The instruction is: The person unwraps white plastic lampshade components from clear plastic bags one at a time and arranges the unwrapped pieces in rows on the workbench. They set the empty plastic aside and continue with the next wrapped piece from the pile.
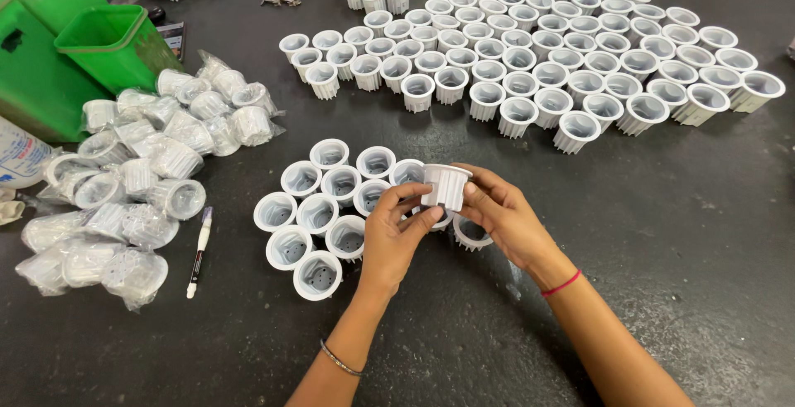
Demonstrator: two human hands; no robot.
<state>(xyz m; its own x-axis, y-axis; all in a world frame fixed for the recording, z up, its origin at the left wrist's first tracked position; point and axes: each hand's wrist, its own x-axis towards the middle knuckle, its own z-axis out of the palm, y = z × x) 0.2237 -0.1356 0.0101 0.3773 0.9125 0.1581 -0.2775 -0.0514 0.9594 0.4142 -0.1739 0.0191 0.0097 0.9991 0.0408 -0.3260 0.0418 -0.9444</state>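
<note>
One white ribbed cup (445, 185) was held just above the table (662, 291) near the middle of the frame, pinched between both hands. The left hand (396, 229) was closed on its near side with fingers and thumb, and the right hand (501, 212) was wrapped around the far side, so both were clamped on that same cup. It was tipped a bit, open end facing up and to the left.

Right below and to the left of it, a small cluster of cups (327, 208) stood open side up, touching each other, and a ring-like white piece (470, 233) lay half hidden under the right hand. A much bigger batch (538, 59) was lined up across the upper right, and bagged cups (132, 192) were piled at the left beside green bins (108, 43), with a white pen (199, 250) next to them.

Looked like the check-and-sort step, with one cup being handled at a time. A free spot at the edge of the small cluster would probably be needed for setting it down upright without knocking its neighbours.
</note>
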